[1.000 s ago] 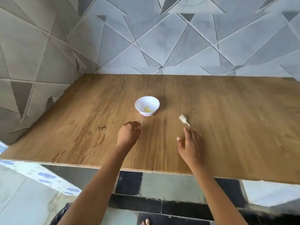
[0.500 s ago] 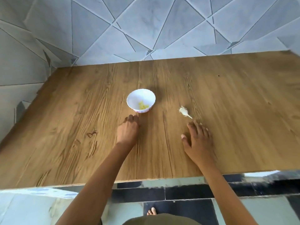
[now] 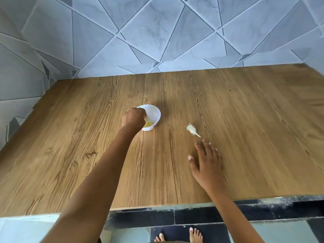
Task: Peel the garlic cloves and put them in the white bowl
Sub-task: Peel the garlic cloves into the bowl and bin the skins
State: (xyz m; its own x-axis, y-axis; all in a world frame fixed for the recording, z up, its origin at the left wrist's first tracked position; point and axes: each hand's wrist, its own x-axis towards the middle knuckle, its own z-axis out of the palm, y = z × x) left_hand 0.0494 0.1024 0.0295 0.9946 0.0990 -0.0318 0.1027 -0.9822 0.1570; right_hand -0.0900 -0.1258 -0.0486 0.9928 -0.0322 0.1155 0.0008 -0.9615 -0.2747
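Garlic remnant [image 3: 192, 129] lay near the flat, relaxed right hand [image 3: 207, 163]; left hand [image 3: 134, 119] curled over the white bowl [image 3: 156, 111], grasp untellable.

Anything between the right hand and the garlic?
No. Head view shows only bare table between the right hand and the garlic; they do not touch.

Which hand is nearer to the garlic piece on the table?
Right. The right hand is open just short of the garlic piece; the left hand is over the white bowl, farther left.
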